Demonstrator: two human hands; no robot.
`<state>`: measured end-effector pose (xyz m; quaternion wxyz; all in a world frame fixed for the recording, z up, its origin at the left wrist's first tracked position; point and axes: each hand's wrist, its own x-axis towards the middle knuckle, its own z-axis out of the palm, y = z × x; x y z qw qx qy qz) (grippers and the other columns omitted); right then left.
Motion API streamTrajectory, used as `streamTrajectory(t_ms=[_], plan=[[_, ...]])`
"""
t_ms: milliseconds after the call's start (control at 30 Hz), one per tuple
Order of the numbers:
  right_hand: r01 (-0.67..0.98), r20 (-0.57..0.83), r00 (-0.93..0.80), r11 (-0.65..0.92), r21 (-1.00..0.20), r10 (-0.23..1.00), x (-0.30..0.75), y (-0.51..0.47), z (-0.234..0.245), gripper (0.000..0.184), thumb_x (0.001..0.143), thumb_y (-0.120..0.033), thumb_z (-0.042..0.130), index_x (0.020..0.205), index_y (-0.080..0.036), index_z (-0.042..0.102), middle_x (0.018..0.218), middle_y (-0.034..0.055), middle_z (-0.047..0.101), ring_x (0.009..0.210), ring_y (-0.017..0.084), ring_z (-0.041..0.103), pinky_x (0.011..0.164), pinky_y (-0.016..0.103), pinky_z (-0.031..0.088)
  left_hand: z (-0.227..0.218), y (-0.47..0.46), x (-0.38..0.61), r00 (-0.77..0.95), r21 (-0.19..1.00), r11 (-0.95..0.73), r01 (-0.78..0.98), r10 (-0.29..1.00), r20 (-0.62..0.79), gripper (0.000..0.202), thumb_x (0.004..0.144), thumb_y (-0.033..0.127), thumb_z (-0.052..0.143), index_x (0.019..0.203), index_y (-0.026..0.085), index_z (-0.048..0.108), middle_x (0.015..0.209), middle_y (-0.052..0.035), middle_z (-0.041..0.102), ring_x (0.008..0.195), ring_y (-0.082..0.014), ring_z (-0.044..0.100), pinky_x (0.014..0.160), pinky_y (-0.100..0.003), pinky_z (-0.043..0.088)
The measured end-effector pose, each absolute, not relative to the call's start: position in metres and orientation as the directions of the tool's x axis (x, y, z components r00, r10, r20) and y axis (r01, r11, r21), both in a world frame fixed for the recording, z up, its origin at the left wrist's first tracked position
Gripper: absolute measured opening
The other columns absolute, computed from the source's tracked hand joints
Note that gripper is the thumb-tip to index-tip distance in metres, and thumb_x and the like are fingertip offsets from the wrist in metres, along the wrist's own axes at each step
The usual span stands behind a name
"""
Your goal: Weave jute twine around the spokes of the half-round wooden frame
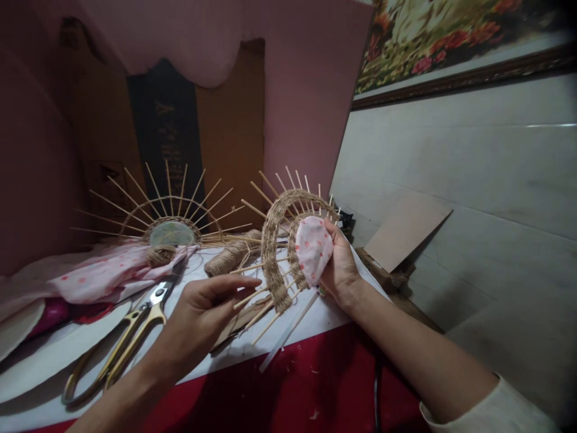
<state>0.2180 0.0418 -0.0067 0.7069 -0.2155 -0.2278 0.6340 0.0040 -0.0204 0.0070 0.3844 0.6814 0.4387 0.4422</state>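
My right hand [343,264] grips a sunburst-shaped craft piece by its middle, where pink polka-dot fabric [311,248] covers the centre. Thin wooden sticks radiate from it, and a wide band of woven jute twine [271,255] curves around them. Beside the lower left sticks is my left hand [216,310], fingers bent toward one stick's end; whether they pinch it is hard to see. Left of the held piece, a second stick sunburst [171,232] with a round centre leans upright. A spool of jute twine [232,254] lies behind my left hand.
Gold-handled scissors [135,337] lie at the left, near spotted pink cloth [103,273] and a small twine ball [160,255]. A clear glue stick [288,331] rests near the red cloth [297,385]. Cardboard [408,231] leans by the right wall.
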Motion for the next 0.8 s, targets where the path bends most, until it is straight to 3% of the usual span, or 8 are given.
streamTrajectory(t_ms=[67,233,467,800], plan=[[-0.802,0.059,0.109,0.123,-0.585,0.992,0.220,0.043,-0.007,0.021,0.077,-0.036,0.058,0.084,-0.017,0.064,0.073,0.0008,0.070,0.060,0.014,0.061,0.058,0.026,0.051,0.005,-0.021,0.005,0.274,0.892,-0.371,0.259,0.914,0.300,0.014,0.073,0.026,0.064,0.081,0.024,0.076,0.075,-0.0023,0.074,0.069,-0.0162,0.065,0.059,-0.023,0.051],[-0.777,0.077,0.163,0.176,-0.604,0.984,0.224,0.047,-0.010,0.026,0.078,-0.039,0.057,0.089,-0.017,0.066,0.077,0.0011,0.071,0.064,0.015,0.062,0.059,0.027,0.051,-0.002,-0.020,0.003,0.337,0.817,-0.485,0.311,0.860,0.383,0.018,0.081,0.024,0.055,0.085,0.020,0.072,0.069,-0.0016,0.068,0.057,-0.0124,0.058,0.049,-0.021,0.045],[-0.741,0.057,0.218,0.203,-0.640,0.974,0.228,0.050,-0.013,0.031,0.077,-0.042,0.057,0.091,-0.016,0.066,0.078,0.0022,0.070,0.068,0.017,0.062,0.062,0.029,0.050,-0.005,-0.025,0.002,0.349,0.728,-0.595,0.342,0.799,0.489,0.015,0.084,0.020,0.052,0.084,0.018,0.067,0.076,-0.0025,0.067,0.067,-0.0135,0.059,0.053,-0.021,0.045],[-0.736,0.081,0.284,0.272,-0.620,0.955,0.236,0.059,-0.013,0.026,0.078,-0.037,0.055,0.090,-0.016,0.065,0.080,0.0023,0.069,0.072,0.016,0.062,0.072,0.030,0.050,0.004,-0.030,0.004,0.321,0.772,-0.537,0.341,0.838,0.441,0.013,0.081,0.022,0.057,0.085,0.020,0.069,0.072,-0.0010,0.069,0.060,-0.0127,0.060,0.049,-0.020,0.046]])
